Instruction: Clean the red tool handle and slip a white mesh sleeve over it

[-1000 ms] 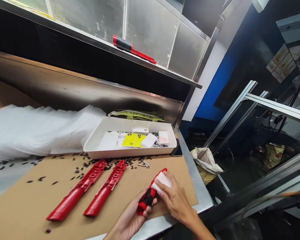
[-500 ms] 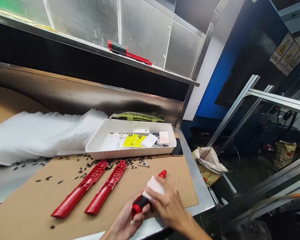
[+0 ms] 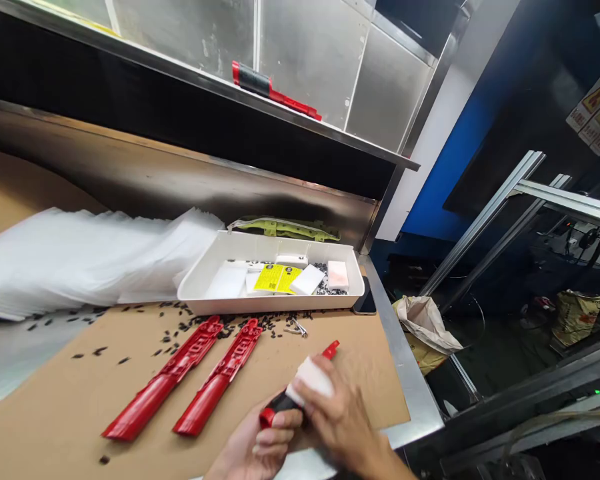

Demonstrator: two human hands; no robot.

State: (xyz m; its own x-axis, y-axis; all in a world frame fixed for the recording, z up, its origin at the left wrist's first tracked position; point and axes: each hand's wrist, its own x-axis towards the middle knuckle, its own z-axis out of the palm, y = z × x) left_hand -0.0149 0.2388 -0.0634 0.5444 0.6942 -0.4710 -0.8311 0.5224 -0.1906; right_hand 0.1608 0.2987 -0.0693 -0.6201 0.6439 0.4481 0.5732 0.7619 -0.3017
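Left hand [image 3: 260,448] is wrapped around the black grip end of the red-and-black tool [image 3: 300,383], low at the near edge of the table [image 3: 330,347]. Right hand [image 3: 337,420] presses a white sponge block [image 3: 311,380] onto the tool's middle, fingers curled over it. The red tip pokes out beyond, so this piece looks only part wiped. Two red shells [image 3: 195,377] lie side by side to the left, apart from both hands, seemingly untouched. White tray [image 3: 270,303] sits behind, black bits scattered around.

left hand [image 3: 254,448] curled closed, right hand [image 3: 336,419] pressing fingers down beside it.
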